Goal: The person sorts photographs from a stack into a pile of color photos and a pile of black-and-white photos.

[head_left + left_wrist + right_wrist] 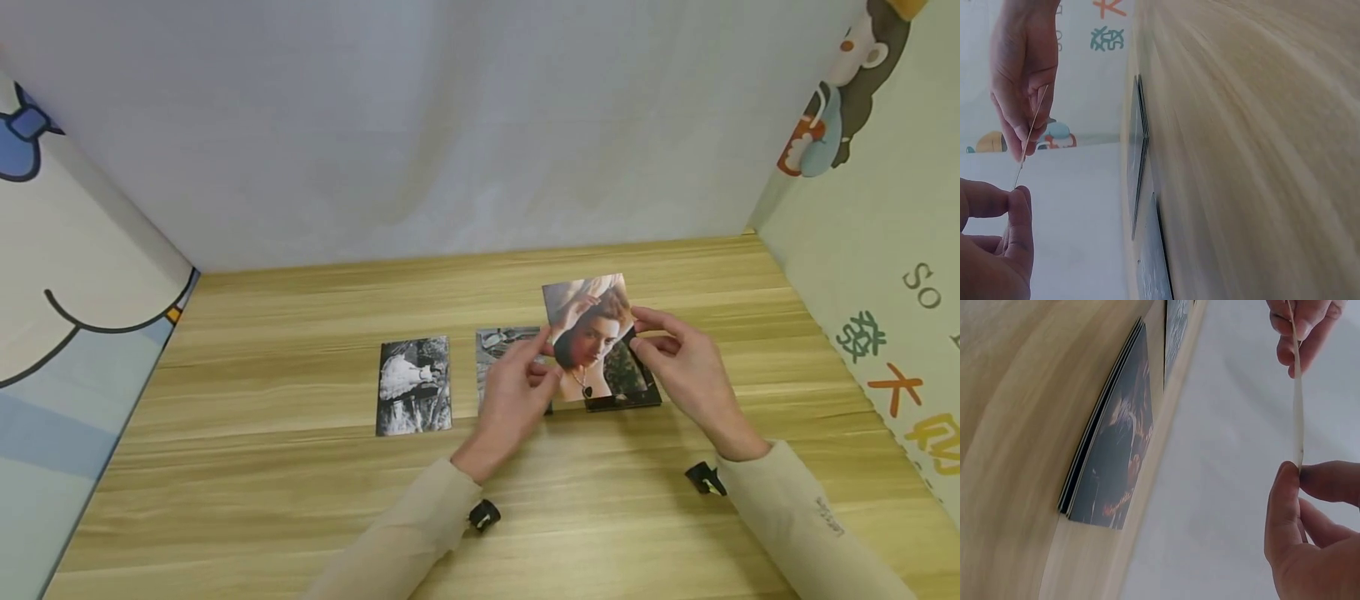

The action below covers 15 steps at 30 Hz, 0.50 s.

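A colour photo card [588, 337] showing a person with a raised arm and a pendant necklace is held up over the table by both hands. My left hand [517, 390] pinches its left edge between thumb and fingers, while my right hand [693, 379] pinches the right edge. Seen edge-on in the right wrist view, the card [1298, 415] is thin and slightly bowed. Below it lies a small stack of dark picture cards [1113, 447], partly covered in the head view. Behind my left hand, a black-and-white card [495, 343] is mostly hidden.
Another black-and-white card [415, 386], with a figure in a pale dress, lies flat farther left on the wood-grain table [247, 483]. A pale wall [450, 133] rises at the back, with cartoon-printed panels on both sides. Black devices [483, 515] sit near both wrists.
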Tool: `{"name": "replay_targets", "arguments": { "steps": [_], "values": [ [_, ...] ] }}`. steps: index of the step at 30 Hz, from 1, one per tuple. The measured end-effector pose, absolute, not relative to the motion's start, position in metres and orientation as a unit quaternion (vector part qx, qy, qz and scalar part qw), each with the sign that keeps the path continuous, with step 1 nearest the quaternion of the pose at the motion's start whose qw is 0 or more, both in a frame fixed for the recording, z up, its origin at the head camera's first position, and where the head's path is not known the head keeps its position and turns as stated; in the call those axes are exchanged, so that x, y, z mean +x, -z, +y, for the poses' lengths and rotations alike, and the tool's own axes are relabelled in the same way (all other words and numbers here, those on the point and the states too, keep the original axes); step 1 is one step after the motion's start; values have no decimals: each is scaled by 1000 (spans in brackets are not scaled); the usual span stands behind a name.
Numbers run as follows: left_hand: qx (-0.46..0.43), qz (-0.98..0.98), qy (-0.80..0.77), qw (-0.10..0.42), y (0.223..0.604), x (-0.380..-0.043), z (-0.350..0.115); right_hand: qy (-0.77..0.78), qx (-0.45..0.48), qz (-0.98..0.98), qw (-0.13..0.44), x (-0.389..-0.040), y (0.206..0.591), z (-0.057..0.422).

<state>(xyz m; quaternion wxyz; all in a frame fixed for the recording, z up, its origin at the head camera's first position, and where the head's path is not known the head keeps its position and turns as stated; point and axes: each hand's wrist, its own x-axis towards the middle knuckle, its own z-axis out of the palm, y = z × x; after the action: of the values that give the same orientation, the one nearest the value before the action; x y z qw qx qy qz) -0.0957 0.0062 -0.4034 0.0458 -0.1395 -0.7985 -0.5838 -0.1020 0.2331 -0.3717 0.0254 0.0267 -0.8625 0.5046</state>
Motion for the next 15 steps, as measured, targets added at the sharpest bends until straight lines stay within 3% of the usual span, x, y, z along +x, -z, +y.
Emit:
{"name": "replay_targets", "arguments": {
  "steps": [15],
  "values": [
    [-118, -792, 598, 27, 408, -104, 23, -478, 26, -877, 38, -106, 375, 248]
  ]
}}
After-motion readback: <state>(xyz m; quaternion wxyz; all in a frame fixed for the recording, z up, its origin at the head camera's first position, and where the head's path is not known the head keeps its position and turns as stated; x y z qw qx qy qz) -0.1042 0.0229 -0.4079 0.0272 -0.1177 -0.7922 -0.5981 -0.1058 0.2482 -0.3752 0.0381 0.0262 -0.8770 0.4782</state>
